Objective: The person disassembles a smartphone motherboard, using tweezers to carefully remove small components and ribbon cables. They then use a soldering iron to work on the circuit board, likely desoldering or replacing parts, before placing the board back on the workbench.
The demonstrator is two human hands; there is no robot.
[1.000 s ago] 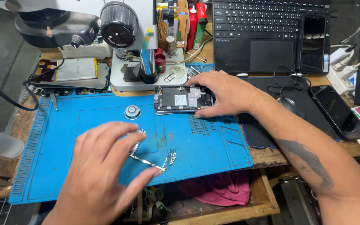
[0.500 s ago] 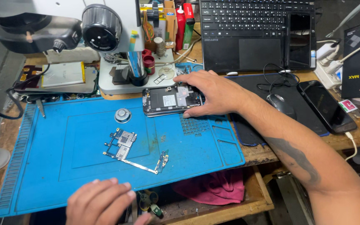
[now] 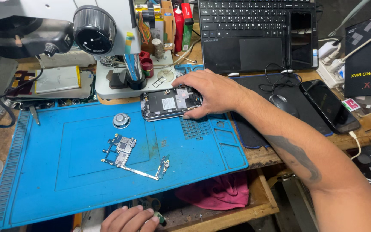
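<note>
**Opened phone held at the far edge of the repair mat**

The right hand (image 3: 209, 92) lies palm down over the right end of the opened phone (image 3: 168, 103), fingers curled round its far and right edges, thumb at the near edge; it grips the phone body. The phone lies flat, back cover off, at the far side of the blue mat (image 3: 56, 172), just near the microscope base (image 3: 121, 88).

The left hand (image 3: 129, 219) is low at the near edge, below the mat, fingers loosely bent over a small dark item that is too hidden to identify; whether it grips it cannot be told.

A circuit board (image 3: 120, 151) with a thin frame strip (image 3: 144, 171) lies mid-mat, well apart from both hands. A round metal disc (image 3: 121, 120) sits left of the phone. A pink cloth (image 3: 220, 193) lies on the shelf below
</note>
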